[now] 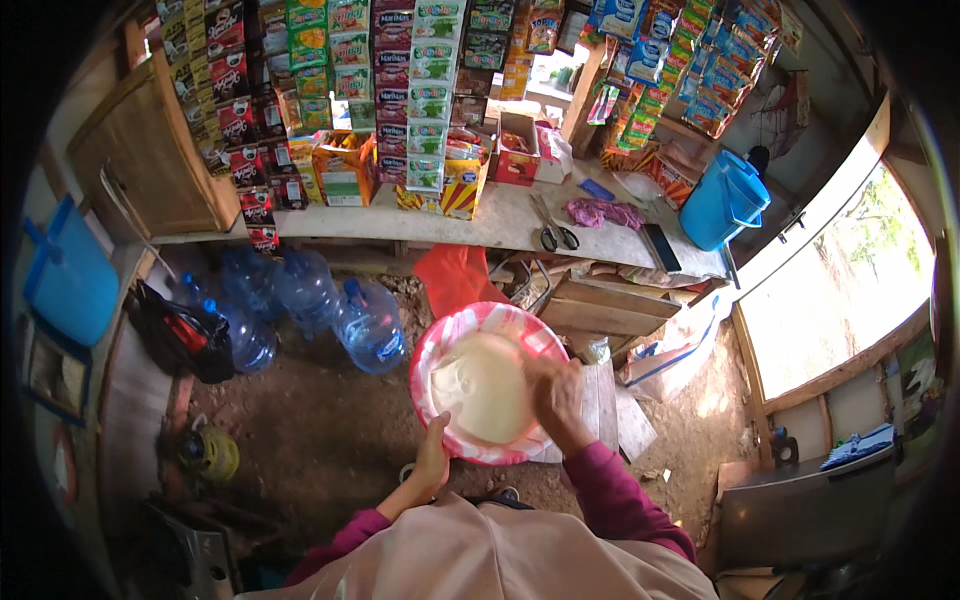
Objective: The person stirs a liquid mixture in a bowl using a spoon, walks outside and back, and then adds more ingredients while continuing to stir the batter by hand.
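A pink-and-white plastic basin (491,459) holds a pale, creamy liquid batter (480,390). My left hand (431,459) grips the basin's lower left rim, its thumb over the edge. At the right side of the basin, my right hand (556,397) is blurred and closed, over the batter's edge; whether it holds a utensil cannot be told. Below the basin's right side, a wooden bench (600,397) shows. Red cloth or plastic (454,277) hangs from the counter just beyond the basin.
Ahead runs a counter (495,217) with scissors (555,225), a phone (661,247) and a blue bucket (724,199). Sachet strips (431,97) hang above it. Large water bottles (369,326) and a small green gas cylinder (211,452) stand on the dirt floor at left.
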The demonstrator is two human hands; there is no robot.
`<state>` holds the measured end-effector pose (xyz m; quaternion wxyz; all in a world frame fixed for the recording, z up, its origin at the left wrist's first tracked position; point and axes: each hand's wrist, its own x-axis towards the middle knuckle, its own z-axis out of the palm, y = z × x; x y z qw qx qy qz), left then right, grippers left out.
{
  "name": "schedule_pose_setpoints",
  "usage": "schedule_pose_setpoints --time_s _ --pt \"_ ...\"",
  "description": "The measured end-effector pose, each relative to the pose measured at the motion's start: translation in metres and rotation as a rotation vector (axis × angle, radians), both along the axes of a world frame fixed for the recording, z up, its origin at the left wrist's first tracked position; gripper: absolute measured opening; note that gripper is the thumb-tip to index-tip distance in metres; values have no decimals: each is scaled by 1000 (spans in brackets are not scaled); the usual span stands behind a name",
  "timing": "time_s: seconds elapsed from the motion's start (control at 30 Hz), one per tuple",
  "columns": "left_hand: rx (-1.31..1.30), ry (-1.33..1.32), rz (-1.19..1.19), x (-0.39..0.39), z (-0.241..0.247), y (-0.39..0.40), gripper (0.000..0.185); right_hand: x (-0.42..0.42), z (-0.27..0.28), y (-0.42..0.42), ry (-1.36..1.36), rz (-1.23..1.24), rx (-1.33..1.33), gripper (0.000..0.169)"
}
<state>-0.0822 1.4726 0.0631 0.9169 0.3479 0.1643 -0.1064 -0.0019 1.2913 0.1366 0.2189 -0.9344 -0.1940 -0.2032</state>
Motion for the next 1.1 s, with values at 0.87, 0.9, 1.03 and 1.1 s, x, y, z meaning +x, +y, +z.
schedule_pose_setpoints --time_s 0.87,0.9,1.03,1.1 --pt "53 -88 95 14 -7 4 43 19 -22 21 -211 214 -356 22" --pt "33 -50 75 15 2 6 42 15 -26 28 -114 268 -396 23" --pt "48 46 -15 14 3 26 46 -31 35 17 47 353 -533 31" --pt "65 74 -16 14 -2 31 50 -41 69 1 126 274 -527 31"
